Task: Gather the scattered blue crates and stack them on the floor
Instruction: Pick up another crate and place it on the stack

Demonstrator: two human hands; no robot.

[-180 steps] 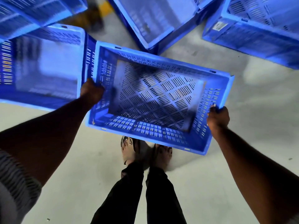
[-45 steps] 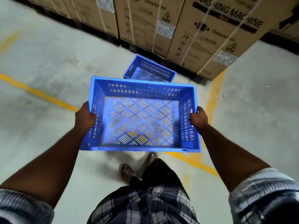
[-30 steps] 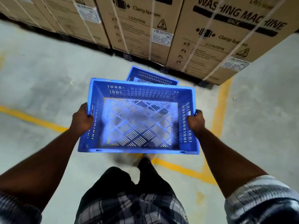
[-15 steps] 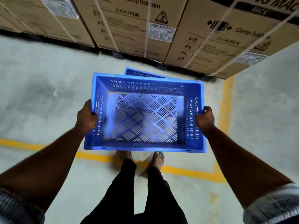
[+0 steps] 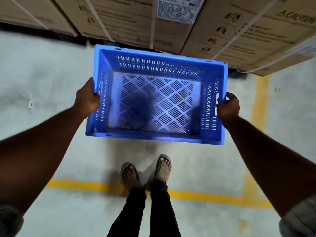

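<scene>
A grey concrete floor (image 5: pixel 42 74) fills most of the view. Along its far edge stands a row of large brown cardboard cartons (image 5: pixel 119 19) bound with white straps (image 5: pixel 100 19); the carton on the right is printed with a caution mark (image 5: pixel 297 17).

In front of the cartons, a person holds one blue crate (image 5: pixel 159 65) out before them, open side up and roughly level. Its far rim lies near the base of the cartons, and its near rim is well ahead of the person's feet. The walls are slotted and the bottom is a lattice of diagonal slots. A dark shadow falls on the floor just under its near edge.

Two bare forearms reach in from the lower corners. Legs in black trousers (image 5: pixel 160 211) stand below the crate.

The left hand (image 5: pixel 87 99) grips the crate's left short wall at the rim, fingers curled under the edge. The right hand (image 5: pixel 228 106) grips the right short wall the same way, beside a handle slot.

A yellow painted line (image 5: pixel 85 184) crosses the floor by the feet and meets a second yellow line (image 5: pixel 259 100) running towards the cartons on the right. The feet wear open sandals (image 5: pixel 163 166).

A white printed label (image 5: pixel 176 7) sits on the middle carton. A small white scrap (image 5: pixel 30 104) lies on the floor at the left.
</scene>
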